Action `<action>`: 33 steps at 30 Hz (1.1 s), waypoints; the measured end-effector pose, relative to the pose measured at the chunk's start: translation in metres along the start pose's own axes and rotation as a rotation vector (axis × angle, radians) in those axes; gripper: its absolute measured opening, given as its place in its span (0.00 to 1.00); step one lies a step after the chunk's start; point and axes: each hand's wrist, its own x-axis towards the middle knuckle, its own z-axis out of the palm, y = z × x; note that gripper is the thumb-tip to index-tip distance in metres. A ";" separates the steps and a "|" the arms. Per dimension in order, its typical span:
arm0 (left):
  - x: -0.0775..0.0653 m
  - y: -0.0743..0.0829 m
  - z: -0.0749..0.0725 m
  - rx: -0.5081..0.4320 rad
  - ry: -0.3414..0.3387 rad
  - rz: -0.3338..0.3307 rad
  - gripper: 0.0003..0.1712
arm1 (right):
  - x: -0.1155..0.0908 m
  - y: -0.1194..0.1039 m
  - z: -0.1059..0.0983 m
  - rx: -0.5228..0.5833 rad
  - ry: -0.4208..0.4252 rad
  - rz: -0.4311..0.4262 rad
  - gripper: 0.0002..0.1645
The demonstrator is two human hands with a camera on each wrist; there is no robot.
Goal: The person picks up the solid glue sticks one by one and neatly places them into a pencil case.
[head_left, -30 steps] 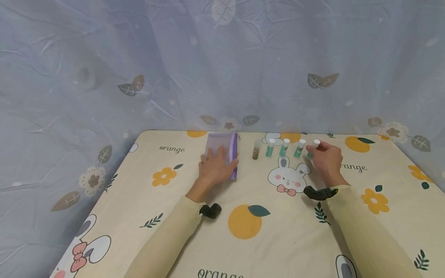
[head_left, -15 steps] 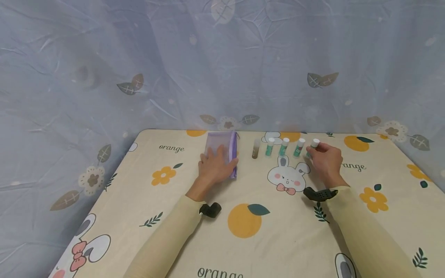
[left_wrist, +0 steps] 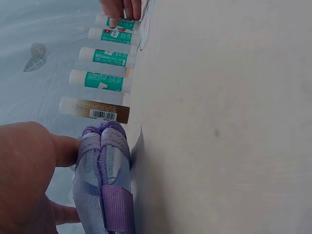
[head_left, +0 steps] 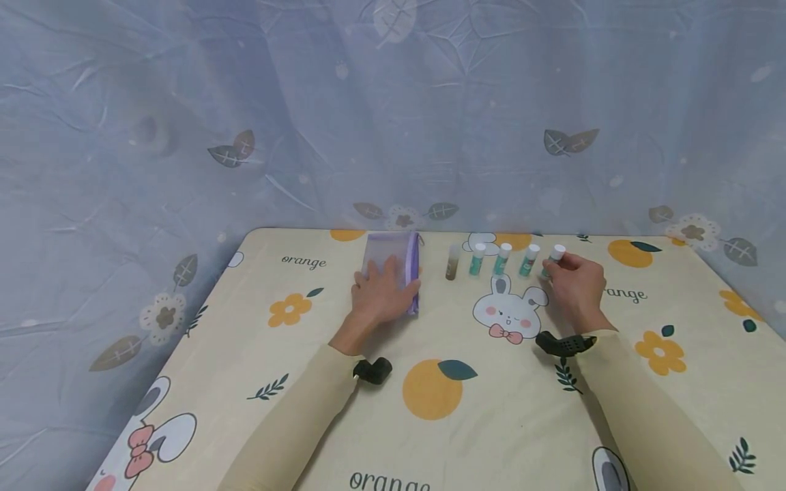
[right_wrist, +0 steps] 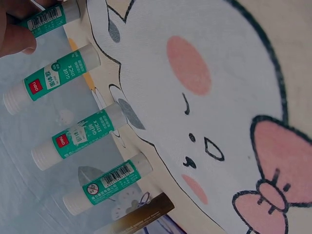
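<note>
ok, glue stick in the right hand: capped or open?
Capped. The head view shows a white cap on top of the glue stick, with the right hand pinching it lower down.

- Curtain [head_left: 393, 102]: pale blue-grey, creased, beyond the far edge of the surface [head_left: 516, 409] and along both its sides.
- Curtain prints: a leaf pair at left [head_left: 232, 150], another at right [head_left: 571, 142]; low down, a white-petalled flower [head_left: 404, 220] between two leaves.
- Surface cover: cream, patterned.
- Rabbit face print [head_left: 507, 310], mid-surface: one eye winking, pink cheeks, pink bow.
- Orange print [head_left: 432, 390], large, dark green leaf; nearer the camera than the rabbit.
- Yellow flower prints: one left [head_left: 290, 311], one right [head_left: 662, 353].
- Lettering "orange" [head_left: 303, 262] far left; repeated, cut off, at bottom frame edge.
- Dark green sprig [head_left: 269, 388], left.
</note>
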 end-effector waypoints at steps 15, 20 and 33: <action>-0.003 0.002 0.000 0.007 0.013 -0.002 0.46 | 0.000 -0.010 -0.010 0.008 0.008 -0.004 0.34; -0.002 0.002 0.001 0.031 0.011 -0.010 0.46 | 0.002 -0.015 -0.013 0.024 0.023 -0.002 0.33; -0.001 0.000 0.003 0.041 -0.011 0.014 0.43 | 0.001 -0.031 -0.026 0.021 0.022 -0.068 0.35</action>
